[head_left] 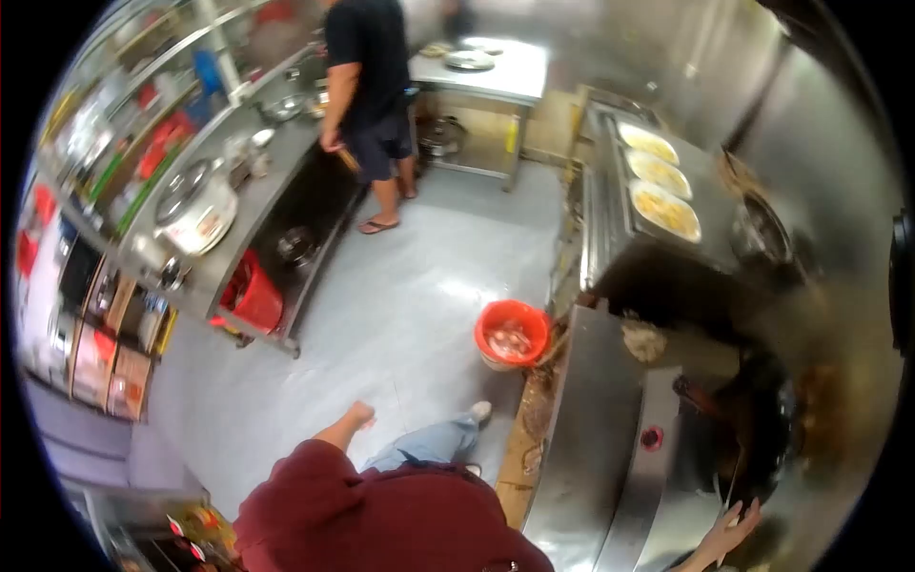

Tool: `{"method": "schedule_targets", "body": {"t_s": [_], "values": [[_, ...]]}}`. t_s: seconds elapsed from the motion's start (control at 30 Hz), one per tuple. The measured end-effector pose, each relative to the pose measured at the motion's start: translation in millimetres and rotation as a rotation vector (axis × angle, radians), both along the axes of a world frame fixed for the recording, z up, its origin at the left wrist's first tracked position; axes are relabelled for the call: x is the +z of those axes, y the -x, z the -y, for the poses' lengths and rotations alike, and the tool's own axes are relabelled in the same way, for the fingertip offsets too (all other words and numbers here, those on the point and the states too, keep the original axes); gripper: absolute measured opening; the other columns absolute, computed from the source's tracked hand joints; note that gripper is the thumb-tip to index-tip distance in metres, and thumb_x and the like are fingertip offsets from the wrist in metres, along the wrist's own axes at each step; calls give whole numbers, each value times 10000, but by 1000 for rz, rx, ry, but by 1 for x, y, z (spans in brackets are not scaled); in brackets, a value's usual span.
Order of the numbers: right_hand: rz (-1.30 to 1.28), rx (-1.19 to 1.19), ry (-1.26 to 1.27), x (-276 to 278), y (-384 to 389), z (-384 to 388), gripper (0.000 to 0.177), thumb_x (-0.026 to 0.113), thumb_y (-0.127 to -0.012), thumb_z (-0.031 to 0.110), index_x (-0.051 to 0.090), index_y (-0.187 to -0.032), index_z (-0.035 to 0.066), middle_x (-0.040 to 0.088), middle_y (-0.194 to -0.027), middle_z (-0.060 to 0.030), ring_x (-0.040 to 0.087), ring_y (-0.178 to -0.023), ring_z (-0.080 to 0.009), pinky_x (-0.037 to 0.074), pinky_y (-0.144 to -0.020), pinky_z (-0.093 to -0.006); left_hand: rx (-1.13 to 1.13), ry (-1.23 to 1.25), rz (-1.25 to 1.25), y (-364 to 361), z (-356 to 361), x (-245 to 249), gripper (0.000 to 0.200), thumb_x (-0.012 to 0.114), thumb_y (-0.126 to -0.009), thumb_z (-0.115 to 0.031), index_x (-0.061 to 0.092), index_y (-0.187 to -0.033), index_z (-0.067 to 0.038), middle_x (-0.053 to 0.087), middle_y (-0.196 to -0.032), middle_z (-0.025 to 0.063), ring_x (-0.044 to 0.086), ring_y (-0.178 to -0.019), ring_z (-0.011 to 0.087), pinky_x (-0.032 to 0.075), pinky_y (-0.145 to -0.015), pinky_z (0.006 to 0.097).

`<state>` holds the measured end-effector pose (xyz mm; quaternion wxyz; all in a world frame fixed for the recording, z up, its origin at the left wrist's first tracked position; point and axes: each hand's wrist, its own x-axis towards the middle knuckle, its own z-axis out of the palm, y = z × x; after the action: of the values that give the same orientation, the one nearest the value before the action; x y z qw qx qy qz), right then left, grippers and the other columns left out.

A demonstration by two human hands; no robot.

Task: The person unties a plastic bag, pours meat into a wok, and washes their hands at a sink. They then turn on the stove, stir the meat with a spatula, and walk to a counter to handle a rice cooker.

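Observation:
My left hand (360, 415) hangs away from the stove, over the grey floor. Its fingers look curled, and I see nothing in them. At the lower right, my right hand (734, 532) is beside the near edge of a dark wok (770, 419). The fingers bend around a thin metal handle (732, 477) that runs up towards the wok; the tool's working end cannot be made out. A brown-handled tool (701, 396) leans into the wok. The steel stove front (658, 486), with a red-ringed knob (651, 439), lies left of the wok.
An orange bucket (513, 334) with pale pieces inside stands by the stove. Several oval dishes of yellowish food (664, 210) line the far counter. Another person (372, 95) stands beside the left steel table, which bears a large white pot (195, 205). A red bin (255, 296) sits below.

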<state>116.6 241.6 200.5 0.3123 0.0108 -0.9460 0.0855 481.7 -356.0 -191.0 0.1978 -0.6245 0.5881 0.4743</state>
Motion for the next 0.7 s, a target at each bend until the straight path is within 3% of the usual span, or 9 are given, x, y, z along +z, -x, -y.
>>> {"method": "schedule_targets", "body": {"t_s": [0.03, 0.13, 0.23, 0.3, 0.5, 0.57, 0.63, 0.67, 0.7], "values": [[-134, 189, 52, -4, 2, 9, 304, 457, -885, 158, 472, -1137, -13, 449, -1155, -184, 466, -1028, -306, 410, -838, -364, 62, 4, 13, -24, -5, 3, 205, 450, -724, -126, 585, -638, 1, 599, -599, 105, 553, -457, 199, 450, -428, 333], [-82, 289, 228, 17, -13, 81, 266, 456, -882, 102, 474, -1106, -40, 481, -1103, -175, 499, -990, -262, 471, -753, -303, 212, -7, 54, -90, -31, 29, 210, 443, -731, -122, 587, -645, 5, 617, -633, 93, 563, -471, 186, 450, -428, 318], [-203, 470, 128, 25, -24, 133, 237, 455, -879, 84, 490, -1077, -41, 502, -1066, -159, 508, -968, -264, 438, -801, -321, 333, -7, -21, -112, -29, 41, 212, 443, -737, -124, 589, -649, 2, 630, -670, 85, 576, -501, 171, 452, -437, 307], [-189, 557, 216, 32, -39, 181, 219, 454, -874, 62, 498, -1060, -45, 514, -1041, -150, 511, -953, -265, 424, -817, -327, 378, -22, -97, -117, -26, 46, 206, 452, -737, -128, 589, -649, -2, 635, -692, 82, 582, -519, 164, 454, -445, 300], [-153, 859, 391, 33, -96, 347, 193, 423, -863, 17, 509, -1027, -39, 514, -954, -120, 500, -858, -220, 406, -770, -298, -32, 246, -290, -153, 29, 21, 325, 445, -720, -268, 644, -735, -12, 631, -711, 127, 599, -607, 214, 468, -587, 336], [-85, 959, 457, 21, -121, 409, 181, 439, -827, -13, 506, -990, -55, 505, -917, -147, 504, -824, -268, 411, -736, -330, 47, 258, -397, -184, 55, 15, 281, 486, -710, -304, 643, -691, -72, 628, -734, 135, 583, -698, 297, 458, -642, 380], [-89, 1092, 440, 3, -143, 471, 186, 446, -802, -22, 507, -975, -53, 507, -912, -159, 501, -821, -271, 407, -730, -328, -257, 410, -315, -223, 81, 5, 239, 515, -718, -287, 599, -693, -64, 615, -788, 124, 564, -764, 303, 442, -687, 397], [90, 1130, 521, 5, -164, 499, 189, 469, -781, -12, 509, -962, -49, 513, -907, -172, 502, -831, -293, 407, -739, -340, 3, 222, -295, -243, 95, -1, 211, 536, -695, -280, 615, -717, -85, 619, -799, 108, 569, -778, 296, 443, -712, 391], [30, 1187, 437, -2, -176, 525, 200, 483, -775, 0, 513, -968, -44, 518, -919, -181, 505, -838, -312, 410, -737, -348, 38, 308, -287, -271, 97, -13, 204, 541, -689, -282, 623, -705, -95, 623, -793, 97, 573, -781, 285, 448, -702, 387]]}}
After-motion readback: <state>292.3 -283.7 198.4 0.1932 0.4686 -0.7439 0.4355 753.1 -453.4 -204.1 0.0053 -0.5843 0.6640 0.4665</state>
